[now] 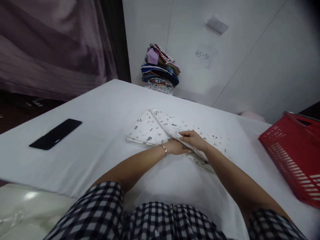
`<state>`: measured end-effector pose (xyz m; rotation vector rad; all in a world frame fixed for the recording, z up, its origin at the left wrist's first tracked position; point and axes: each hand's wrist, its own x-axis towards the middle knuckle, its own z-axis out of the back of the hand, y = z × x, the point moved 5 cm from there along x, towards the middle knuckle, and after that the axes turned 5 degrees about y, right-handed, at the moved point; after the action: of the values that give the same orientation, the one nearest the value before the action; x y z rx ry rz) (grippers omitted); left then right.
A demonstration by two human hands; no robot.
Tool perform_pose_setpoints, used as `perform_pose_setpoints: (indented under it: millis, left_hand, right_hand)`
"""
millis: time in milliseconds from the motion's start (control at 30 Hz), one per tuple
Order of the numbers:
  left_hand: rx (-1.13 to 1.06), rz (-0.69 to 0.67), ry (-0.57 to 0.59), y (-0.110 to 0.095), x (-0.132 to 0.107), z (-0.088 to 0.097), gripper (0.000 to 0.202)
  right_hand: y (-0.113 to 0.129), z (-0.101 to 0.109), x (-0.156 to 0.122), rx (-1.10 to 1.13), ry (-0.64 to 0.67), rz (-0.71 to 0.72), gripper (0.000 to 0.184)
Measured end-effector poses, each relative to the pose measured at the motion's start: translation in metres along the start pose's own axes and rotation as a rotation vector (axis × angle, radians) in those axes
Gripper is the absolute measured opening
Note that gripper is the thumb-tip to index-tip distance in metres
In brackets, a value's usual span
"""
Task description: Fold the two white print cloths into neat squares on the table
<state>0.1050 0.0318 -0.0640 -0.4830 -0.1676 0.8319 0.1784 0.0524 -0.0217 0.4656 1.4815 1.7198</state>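
A white cloth with small grey and black prints [150, 128] lies partly folded on the white table [100, 110] in front of me. My right hand [193, 140] rests on top of a folded-over layer near its edge, fingers curled on the fabric. My left hand [176, 147], with a bracelet at the wrist, sits just beside and partly under the right hand, its fingers tucked beneath the cloth's fold and mostly hidden.
A black phone [55, 134] lies at the table's left. A red plastic basket [295, 156] stands at the right edge. A stack of folded colourful clothes [160, 70] sits at the far side against the white wall. A purple curtain [55, 46] hangs at left.
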Motion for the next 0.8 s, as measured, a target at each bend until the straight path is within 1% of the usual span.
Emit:
perform_pose_setpoints:
  millis: [100, 167, 233, 300, 400, 500, 600, 633, 700, 733, 767, 800]
  left_hand:
    - [0.077, -0.108, -0.037, 0.008, -0.044, 0.015, 0.048]
    - [0.132, -0.116, -0.067, 0.022, -0.078, 0.025, 0.057]
    - [0.187, -0.038, -0.064, 0.045, -0.111, 0.032, 0.062]
    - [0.233, 0.071, -0.080, 0.071, -0.141, 0.040, 0.058]
    - [0.290, 0.191, -0.177, 0.101, -0.173, 0.050, 0.052]
    - [0.326, 0.286, -0.270, 0.119, -0.187, 0.055, 0.053]
    - [0.345, 0.315, -0.329, 0.125, -0.188, 0.055, 0.053]
    - [0.349, 0.306, -0.344, 0.126, -0.187, 0.055, 0.051]
    - [0.346, 0.283, -0.368, 0.126, -0.186, 0.056, 0.047]
    - [0.338, 0.276, -0.376, 0.126, -0.186, 0.057, 0.045]
    - [0.328, 0.276, -0.385, 0.126, -0.186, 0.059, 0.043]
    - [0.318, 0.281, -0.397, 0.126, -0.188, 0.061, 0.041]
  right_hand:
    - [-0.010, 0.000, 0.000, 0.032, 0.010, -0.087, 0.033]
    - [-0.019, 0.000, 0.003, 0.030, -0.005, -0.159, 0.035]
    - [-0.026, -0.001, 0.010, 0.056, -0.029, -0.211, 0.039]
    - [-0.030, -0.003, 0.019, 0.117, -0.065, -0.247, 0.044]
    - [-0.029, -0.007, 0.034, 0.227, -0.117, -0.286, 0.041]
    - [-0.023, -0.010, 0.046, 0.323, -0.140, -0.311, 0.026]
    - [-0.019, -0.010, 0.050, 0.387, -0.151, -0.305, 0.015]
    - [-0.017, -0.011, 0.050, 0.419, -0.125, -0.278, 0.013]
    - [-0.014, -0.014, 0.048, 0.489, -0.014, -0.218, 0.014]
    - [-0.014, -0.015, 0.047, 0.511, 0.039, -0.213, 0.014]
    - [-0.016, -0.015, 0.047, 0.517, 0.065, -0.233, 0.015]
    - [-0.020, -0.014, 0.047, 0.508, 0.053, -0.272, 0.016]
